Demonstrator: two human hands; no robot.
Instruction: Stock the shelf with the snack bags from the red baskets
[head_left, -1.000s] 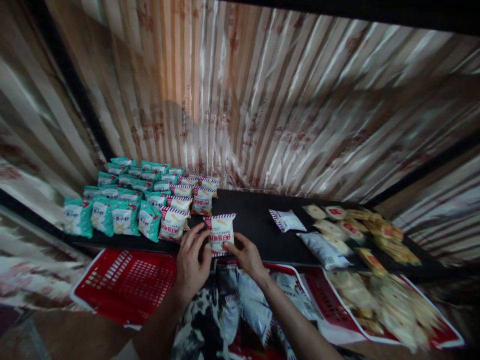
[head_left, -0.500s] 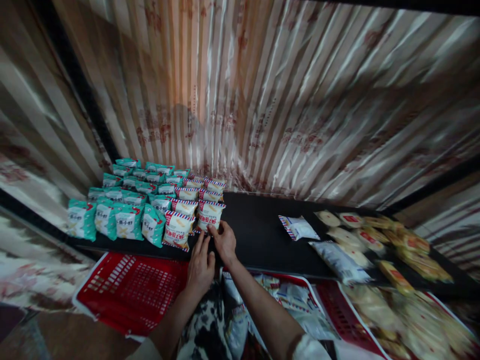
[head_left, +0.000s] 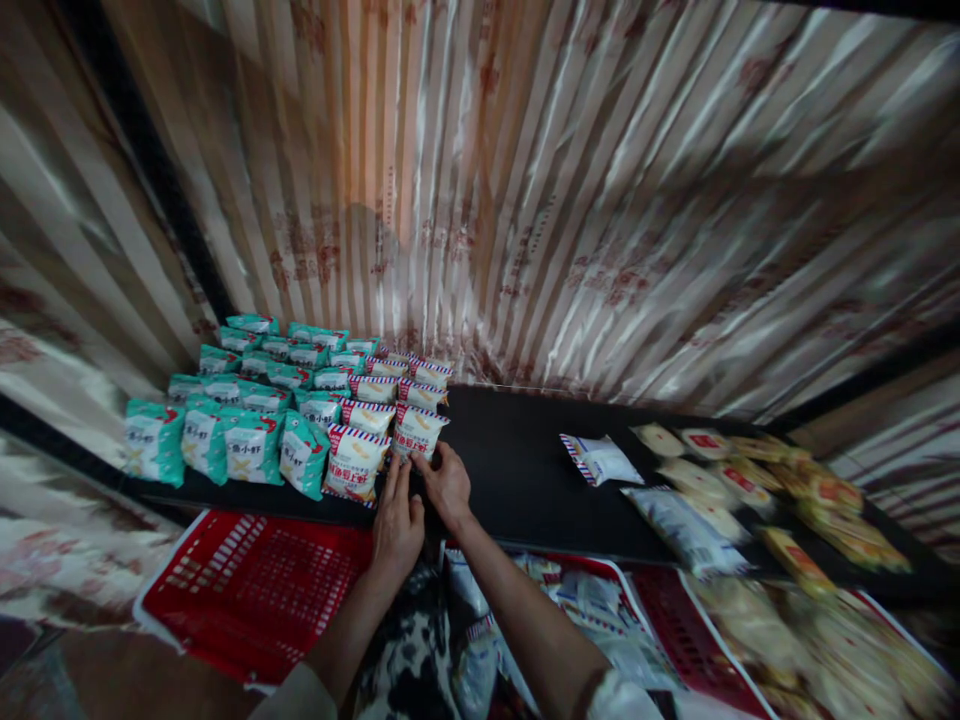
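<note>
Logging remotely off the head view: two hands, one striped packet (head_left: 418, 432) at their fingertips. It stands upright on the black shelf (head_left: 510, 470), front of the right striped column, set slightly farther back than the striped neighbour (head_left: 355, 465) on its left. Left hand (head_left: 400, 525): fingers straight and close together, thumb apart, tips at the packet's bottom edge. Right hand (head_left: 448, 487): curled at the packet's lower right corner, thumb toward its front; I can't tell whether it actually pinches.

Striped block: two columns, I get about eight, hindmost ones overlapping. Teal packets (head_left: 253, 445), just left of those: four in the front row, roughly twenty total, back rows partly hidden.

Right part of the shelf, well apart: one loose striped packet (head_left: 600, 460) lying down, one larger whitish packet (head_left: 686, 530) near it, then about five pale round packs (head_left: 695, 480). Yellow packs (head_left: 832, 490) pile up beyond, too blurred for me to count.

Below the shelf edge, three red baskets: left basket (head_left: 255, 590), middle basket (head_left: 625, 580) with whitish packets inside, right basket (head_left: 675, 610) heaped with pale bags (head_left: 817, 640); I can't count either load.
</note>
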